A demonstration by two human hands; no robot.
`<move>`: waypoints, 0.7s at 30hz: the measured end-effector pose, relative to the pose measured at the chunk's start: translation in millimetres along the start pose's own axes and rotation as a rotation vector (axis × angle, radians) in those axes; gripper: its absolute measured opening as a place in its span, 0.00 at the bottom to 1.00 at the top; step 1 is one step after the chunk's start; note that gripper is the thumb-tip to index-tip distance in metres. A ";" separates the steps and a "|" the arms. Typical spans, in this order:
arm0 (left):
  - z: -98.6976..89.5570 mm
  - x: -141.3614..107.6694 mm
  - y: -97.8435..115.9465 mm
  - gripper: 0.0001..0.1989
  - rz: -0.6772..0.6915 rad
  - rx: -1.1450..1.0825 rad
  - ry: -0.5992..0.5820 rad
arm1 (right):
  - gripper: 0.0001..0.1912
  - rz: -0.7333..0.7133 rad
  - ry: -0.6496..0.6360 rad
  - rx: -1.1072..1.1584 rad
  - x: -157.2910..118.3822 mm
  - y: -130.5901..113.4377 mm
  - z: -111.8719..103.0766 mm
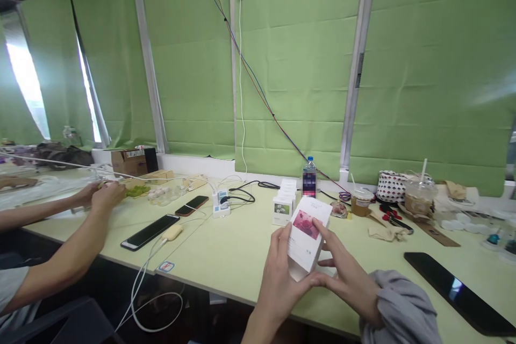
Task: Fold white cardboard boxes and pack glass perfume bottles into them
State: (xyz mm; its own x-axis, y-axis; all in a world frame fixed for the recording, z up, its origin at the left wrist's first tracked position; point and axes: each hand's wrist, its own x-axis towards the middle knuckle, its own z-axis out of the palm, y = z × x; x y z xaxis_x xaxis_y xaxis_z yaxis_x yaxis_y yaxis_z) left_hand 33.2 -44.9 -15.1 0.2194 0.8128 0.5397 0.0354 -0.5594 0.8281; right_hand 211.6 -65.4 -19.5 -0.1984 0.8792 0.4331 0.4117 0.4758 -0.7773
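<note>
A small white cardboard box [300, 250] with a pink flower picture on its front is held up above the table's front edge, tilted. My left hand [278, 269] wraps its left side and lower edge. From the right, my right hand [338, 263] grips the same box, fingertips on the front and thumb near the bottom. Both thumbs come close together below it. Just behind stands a row of similar white boxes [282, 208], the nearest with a white-flower picture. The box's back and base are partly hidden by my hands.
Left of me, another person's hands [107, 193] work over small green and clear pieces. Two phones [150, 231], a power strip [221, 204] and cables lie between us. A bottle [309, 177], drink cups [419, 196] and a dark phone [455, 290] are on the right.
</note>
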 end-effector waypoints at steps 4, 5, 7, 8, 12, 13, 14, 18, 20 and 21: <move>-15.7 -0.2 5.7 0.42 -0.054 -0.137 -0.286 | 0.57 0.110 -0.054 0.267 -1.3 -4.4 -14.7; -20.2 0.9 5.8 0.39 -0.062 -0.217 -0.343 | 0.59 0.145 -0.085 0.331 -2.0 -5.4 -18.4; -28.2 3.9 4.7 0.34 -0.075 -0.371 -0.426 | 0.63 0.193 -0.175 0.458 -3.7 -6.2 -24.4; -31.5 5.3 3.8 0.33 -0.083 -0.423 -0.455 | 0.65 0.205 -0.222 0.512 -4.5 -6.2 -26.4; -38.2 6.3 0.8 0.31 -0.113 -0.503 -0.513 | 0.70 0.213 -0.290 0.582 -6.6 -6.1 -28.8; -38.3 5.4 0.6 0.30 -0.119 -0.509 -0.515 | 0.70 0.212 -0.291 0.587 -6.7 -6.2 -28.5; -37.9 4.4 0.5 0.30 -0.123 -0.511 -0.512 | 0.69 0.208 -0.293 0.595 -6.7 -6.3 -28.0; -31.7 2.7 1.3 0.24 -0.121 -0.495 -0.423 | 0.63 0.170 -0.304 0.663 -5.5 -7.2 -25.6; -27.4 3.7 2.5 0.22 -0.114 -0.497 -0.368 | 0.58 0.128 -0.258 0.691 -4.1 -7.9 -24.4; -25.4 4.4 3.5 0.22 -0.112 -0.500 -0.344 | 0.54 0.108 -0.226 0.691 -3.2 -8.4 -23.7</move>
State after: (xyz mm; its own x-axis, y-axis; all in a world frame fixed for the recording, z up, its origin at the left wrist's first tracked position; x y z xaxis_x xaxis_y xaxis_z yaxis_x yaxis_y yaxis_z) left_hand 9.5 -39.1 -6.0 0.5457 0.7167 0.4343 -0.3665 -0.2620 0.8928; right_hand 229.9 -72.8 -3.5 -0.3981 0.8701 0.2906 -0.2005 0.2266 -0.9531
